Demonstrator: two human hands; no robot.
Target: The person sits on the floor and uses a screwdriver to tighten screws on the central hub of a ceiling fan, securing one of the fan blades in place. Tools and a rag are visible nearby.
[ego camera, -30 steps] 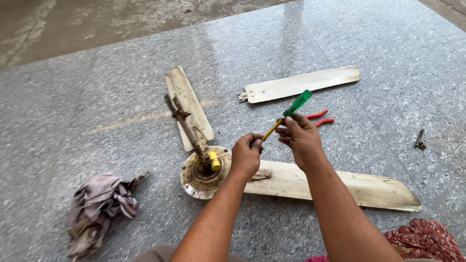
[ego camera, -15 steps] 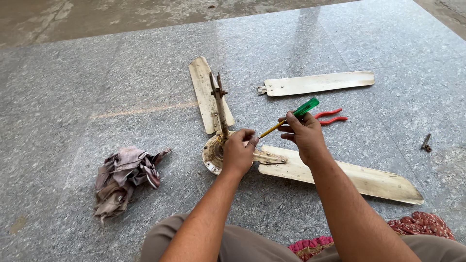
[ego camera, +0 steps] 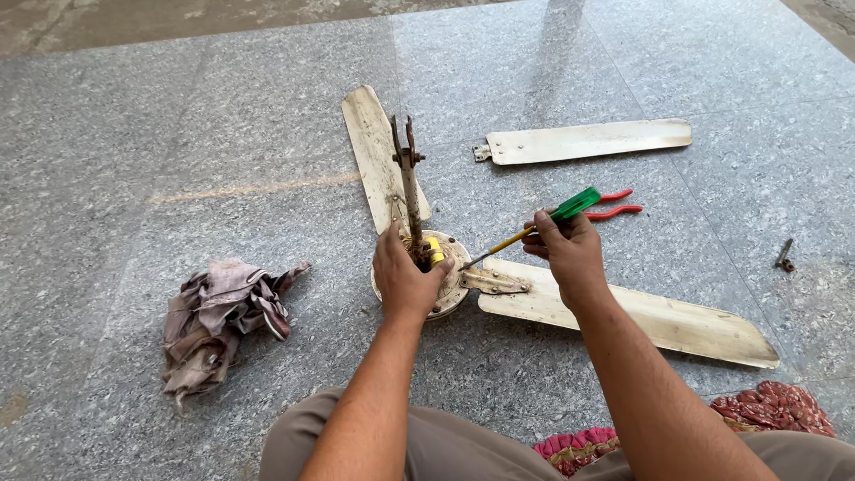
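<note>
A dirty cream ceiling fan lies on the grey stone floor, its round motor hub (ego camera: 452, 283) under my left hand (ego camera: 405, 278), which grips the hub beside the rusty upright rod (ego camera: 409, 183). My right hand (ego camera: 567, 249) holds a green-handled screwdriver (ego camera: 543, 224) whose yellow shaft slants down to the hub's bracket. Two blades stay attached: one (ego camera: 378, 151) points away, another (ego camera: 641, 316) runs right under my right forearm.
A loose fan blade (ego camera: 583, 141) lies at the back right. Red-handled pliers (ego camera: 614, 205) sit just beyond the screwdriver. A crumpled rag (ego camera: 218, 312) lies at the left, a small bolt (ego camera: 785, 255) at the far right, a red patterned cloth (ego camera: 770, 405) by my knee.
The view has shifted, so the fan sits more centred. My left hand has moved from the hub's right edge onto its near side. The screwdriver tip has come down to the bracket.
</note>
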